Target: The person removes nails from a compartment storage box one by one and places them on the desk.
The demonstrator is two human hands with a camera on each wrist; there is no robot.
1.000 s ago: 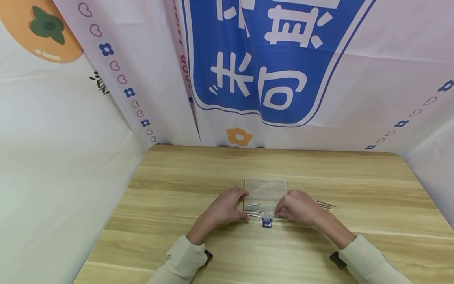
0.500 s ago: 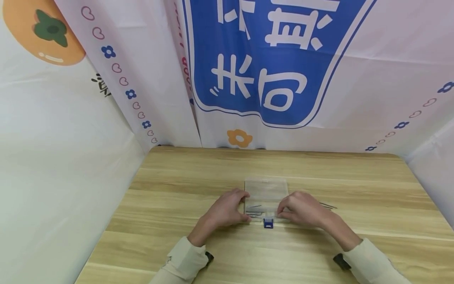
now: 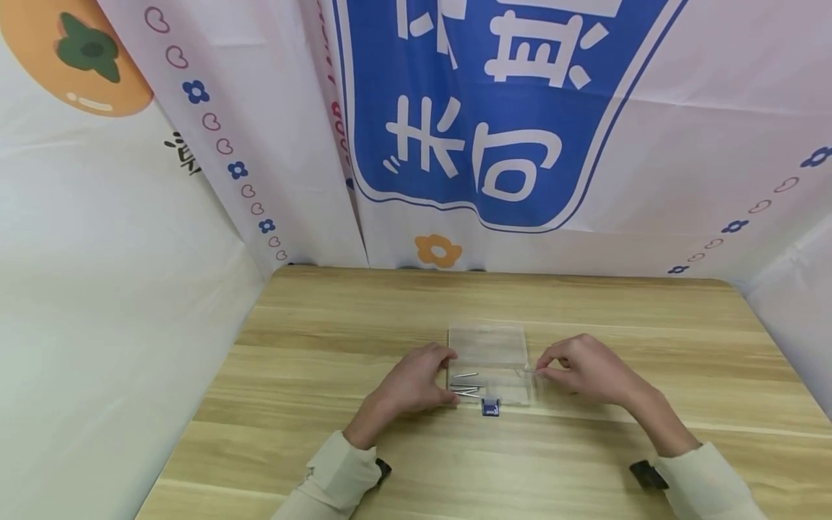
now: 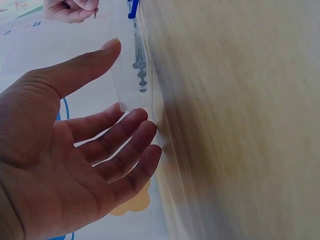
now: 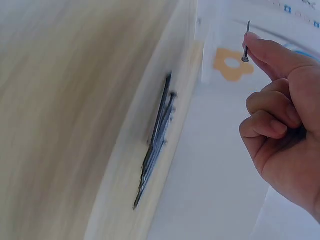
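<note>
A clear plastic box (image 3: pixel 507 394) lies on the table with its lid (image 3: pixel 487 345) folded back and a blue latch (image 3: pixel 490 407) at the front. Several nails (image 3: pixel 464 391) lie in its left part; their round heads show in the left wrist view. My left hand (image 3: pixel 416 379) holds the box's left end, thumb at the front corner and index finger farther back. Just off the right side of the box is my right hand (image 3: pixel 588 370). Its thumb and index finger pinch a single nail (image 5: pixel 245 47), head down in the right wrist view, the other fingers curled.
Several loose nails (image 5: pixel 157 142) lie in a small bunch on the wooden table (image 3: pixel 364 310), on the right hand's side. Behind the table hangs a printed cloth (image 3: pixel 403 217).
My right hand has moved from the box's front right part to the right and slightly back, and a nail now shows in its pinch. My left hand stays at the box.
</note>
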